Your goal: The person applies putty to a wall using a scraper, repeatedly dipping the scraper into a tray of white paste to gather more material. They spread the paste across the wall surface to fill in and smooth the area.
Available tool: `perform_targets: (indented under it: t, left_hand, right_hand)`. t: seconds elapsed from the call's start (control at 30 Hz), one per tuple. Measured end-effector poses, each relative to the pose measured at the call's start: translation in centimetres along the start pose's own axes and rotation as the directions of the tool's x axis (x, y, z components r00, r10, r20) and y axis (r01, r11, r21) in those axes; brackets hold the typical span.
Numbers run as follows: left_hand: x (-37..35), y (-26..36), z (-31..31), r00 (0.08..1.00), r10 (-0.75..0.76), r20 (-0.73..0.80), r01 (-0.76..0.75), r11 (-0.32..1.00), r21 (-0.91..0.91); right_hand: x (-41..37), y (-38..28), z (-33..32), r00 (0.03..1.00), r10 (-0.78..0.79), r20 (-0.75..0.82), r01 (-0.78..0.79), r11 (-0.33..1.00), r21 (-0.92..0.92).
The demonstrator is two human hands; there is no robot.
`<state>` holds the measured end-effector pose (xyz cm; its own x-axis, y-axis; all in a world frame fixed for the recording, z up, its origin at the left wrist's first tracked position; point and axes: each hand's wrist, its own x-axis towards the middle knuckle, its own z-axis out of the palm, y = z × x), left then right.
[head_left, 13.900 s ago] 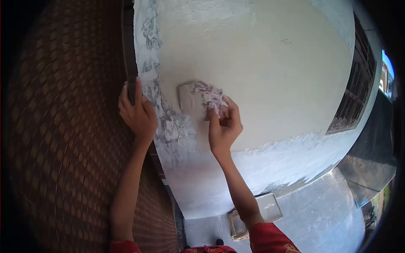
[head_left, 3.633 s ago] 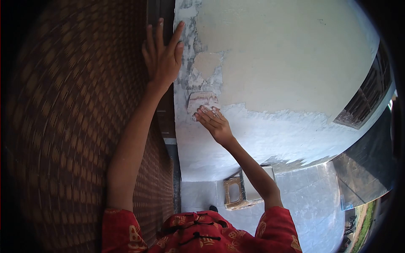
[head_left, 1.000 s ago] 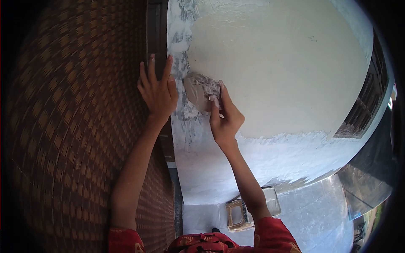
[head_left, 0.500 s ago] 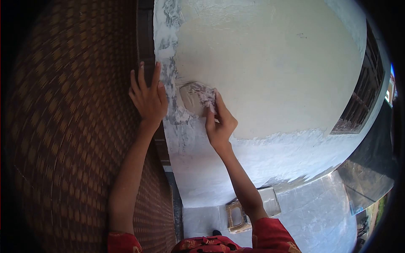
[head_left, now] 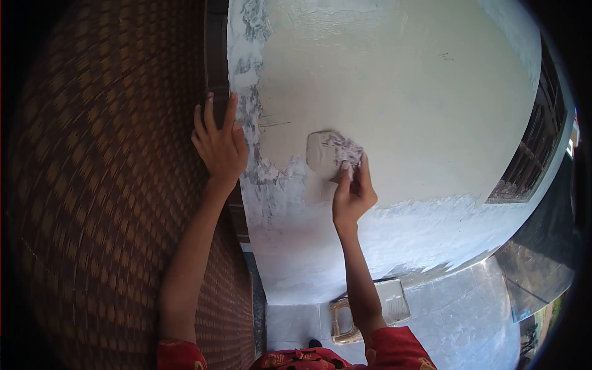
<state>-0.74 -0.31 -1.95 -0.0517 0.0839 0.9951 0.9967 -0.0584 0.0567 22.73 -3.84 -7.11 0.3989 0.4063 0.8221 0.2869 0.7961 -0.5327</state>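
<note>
My right hand [head_left: 354, 200] is closed on a flat putty scraper [head_left: 322, 154], its surface caked with pale and greyish putty. The scraper lies against, or very near, the wall [head_left: 419, 117], which carries a beige coat over whitish, patchy plaster. My left hand [head_left: 221, 151] has its fingers stretched and spread at the wall's left edge, beside a dark frame [head_left: 217, 49]. Nothing is visible in it. Along that edge runs a rough grey-and-white strip [head_left: 251, 98]. A few thin scratch lines show in the coat near it.
Woven brown matting [head_left: 111, 160] curves along the left side. A barred window [head_left: 530, 142] is at the right. On the grey tiled floor [head_left: 456, 308] below are a brown-rimmed frame-like object [head_left: 338, 324] and a pale tray-like item [head_left: 396, 302], both partly behind my right arm.
My right hand has moved the scraper to the right and slightly down, away from the rough edge strip. Smoother coat now shows where it was. My left hand stays at the edge.
</note>
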Motion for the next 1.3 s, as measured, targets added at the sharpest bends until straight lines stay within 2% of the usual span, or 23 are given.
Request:
perform_targets:
  t: [0.07,0.1,0.13,0.2,0.3,0.33,0.4,0.5,0.53,0.6,0.63,0.67,0.7,0.8,0.87,0.93,0.97,1.03,1.07,1.1,1.13,1.2,1.3]
  left_hand:
    - [-0.1,0.0,0.4,1.000,-0.003,-0.024,0.003,1.000,-0.016]
    - [-0.2,0.0,0.4,0.999,0.003,-0.034,-0.004,0.999,-0.041]
    - [-0.3,0.0,0.3,1.000,0.000,-0.027,-0.001,0.999,-0.040]
    - [-0.2,0.2,0.2,1.000,-0.013,-0.018,0.012,0.999,-0.042]
    - [0.0,0.0,-0.1,1.000,-0.004,-0.015,0.003,0.999,-0.053]
    - [0.0,-0.1,-0.1,1.000,0.003,-0.015,-0.003,0.999,-0.051]
    - [0.0,-0.1,0.0,1.000,-0.002,-0.006,0.002,1.000,-0.020]
    - [-0.1,0.1,0.3,0.999,-0.004,-0.039,0.001,0.998,-0.061]
    - [-0.2,0.0,0.1,0.999,-0.005,-0.034,0.003,0.998,-0.058]
    - [-0.1,0.2,-0.2,1.000,-0.002,0.015,0.002,1.000,0.009]
    - [-0.1,0.3,-0.4,1.000,-0.001,0.024,0.001,1.000,0.002]
    - [0.0,0.2,-0.5,1.000,0.007,0.019,-0.007,1.000,0.004]
    - [0.1,0.1,-0.5,1.000,0.016,0.011,-0.016,1.000,0.009]
    - [0.0,-0.2,0.0,1.000,0.005,-0.007,-0.005,1.000,0.011]
    - [-0.2,-0.1,0.4,1.000,-0.001,-0.025,0.000,1.000,-0.009]
    - [-0.2,-0.1,0.4,0.999,-0.006,-0.032,0.005,0.999,-0.032]
    - [-0.2,-0.2,0.3,0.999,-0.008,-0.033,0.007,0.999,-0.034]
    - [-0.3,0.2,0.0,1.000,-0.001,-0.027,0.000,0.999,-0.054]
    - [-0.2,0.1,-0.2,1.000,-0.006,-0.004,0.006,1.000,-0.023]
    - [-0.1,0.2,-0.3,1.000,-0.011,0.016,0.011,1.000,0.007]
    - [-0.2,0.3,-0.3,1.000,-0.007,0.014,0.007,1.000,-0.006]
    - [-0.1,0.1,-0.4,1.000,-0.005,0.020,0.005,1.000,0.019]
    - [-0.2,-0.1,0.1,1.000,-0.008,-0.021,0.008,1.000,-0.014]
  right_hand:
    - [1.4,-0.7,-2.0,0.984,0.024,-0.178,0.002,0.990,0.143]
    - [1.6,-1.5,-2.1,0.981,0.032,-0.193,0.014,0.973,0.230]
    - [1.1,-1.5,-1.7,0.981,0.037,-0.189,0.007,0.974,0.227]
    - [-1.1,-1.5,0.4,0.983,-0.177,0.048,0.177,0.984,0.015]
    - [-3.2,-0.5,3.1,0.929,-0.328,0.173,0.338,0.941,-0.027]
    - [-3.1,-0.3,2.6,0.931,-0.326,0.167,0.334,0.942,-0.025]
    - [-1.5,0.6,0.2,0.991,-0.131,0.000,0.131,0.991,-0.027]
    - [0.1,-0.8,-2.5,0.989,0.074,-0.128,-0.053,0.985,0.166]
    - [-0.2,-0.9,-2.1,0.989,0.079,-0.124,-0.058,0.985,0.165]
    - [-1.5,-1.6,-0.4,0.998,-0.053,0.037,0.051,0.997,0.059]
    - [-2.1,-1.0,1.2,0.963,-0.265,0.055,0.267,0.963,-0.034]
    - [-3.2,-1.1,2.0,0.973,-0.184,0.143,0.193,0.980,-0.049]
    - [-3.2,-0.7,2.2,0.978,-0.169,0.127,0.174,0.984,-0.034]
    - [-1.4,0.2,0.6,0.997,-0.076,-0.028,0.075,0.997,-0.023]
    - [0.3,-0.2,-1.9,0.991,0.055,-0.123,-0.041,0.993,0.114]
    - [1.2,-1.4,-2.7,0.982,0.093,-0.167,-0.062,0.982,0.177]
    - [0.9,-2.0,-2.3,0.985,0.122,-0.120,-0.097,0.976,0.194]
    - [-0.7,-1.4,0.1,0.995,-0.099,0.003,0.098,0.989,0.111]
    - [-1.7,-1.8,1.2,0.988,-0.117,0.101,0.112,0.992,0.051]
    - [-2.2,-1.5,2.7,0.959,-0.264,0.100,0.262,0.965,0.034]
    - [-2.5,-1.4,3.6,0.953,-0.280,0.115,0.275,0.960,0.058]
    - [-1.6,-0.7,3.3,0.982,-0.168,0.092,0.164,0.985,0.044]
    - [1.3,-0.5,-0.2,0.996,0.009,-0.086,0.002,0.992,0.127]
